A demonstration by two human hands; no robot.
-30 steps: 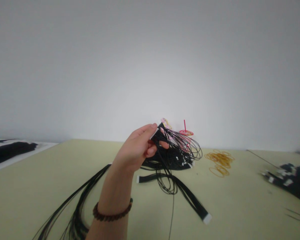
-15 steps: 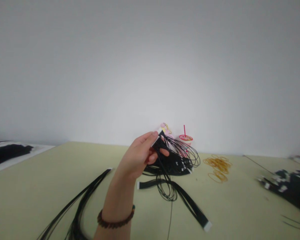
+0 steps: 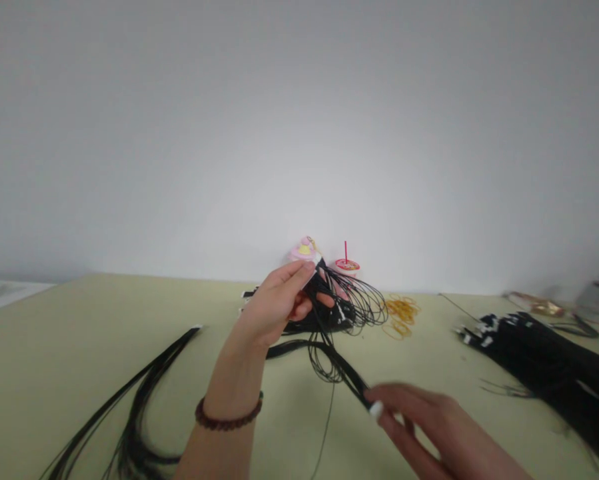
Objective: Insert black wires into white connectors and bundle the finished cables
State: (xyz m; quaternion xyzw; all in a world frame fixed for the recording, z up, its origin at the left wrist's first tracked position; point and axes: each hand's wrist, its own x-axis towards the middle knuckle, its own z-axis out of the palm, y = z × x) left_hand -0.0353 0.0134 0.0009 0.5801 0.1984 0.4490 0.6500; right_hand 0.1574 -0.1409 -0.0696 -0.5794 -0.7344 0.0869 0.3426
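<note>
My left hand (image 3: 279, 303), with a beaded bracelet (image 3: 229, 417) at its wrist, is raised over the table and pinches the white connector end of a black wire harness (image 3: 366, 297). Thin looped wires fan out from it to the right. At the lower right, my right hand (image 3: 429, 423) has its thumb and fingers closed around the white-tipped end of a flat black cable (image 3: 346, 370), which lies in an arc below my left hand. Behind my left hand is a pile of black cables (image 3: 346, 317), partly hidden.
Long black cables (image 3: 149, 380) lie at the left. Yellow rubber bands (image 3: 402, 313) are scattered beside the pile. A lidded cup with a red straw (image 3: 346, 265) and a pink item (image 3: 303, 250) stand by the wall. A large stack of black cables (image 3: 544, 363) fills the right side.
My right hand has come into view and taken hold of the flat cable's near end. My left hand keeps its grip. The view has turned to the right.
</note>
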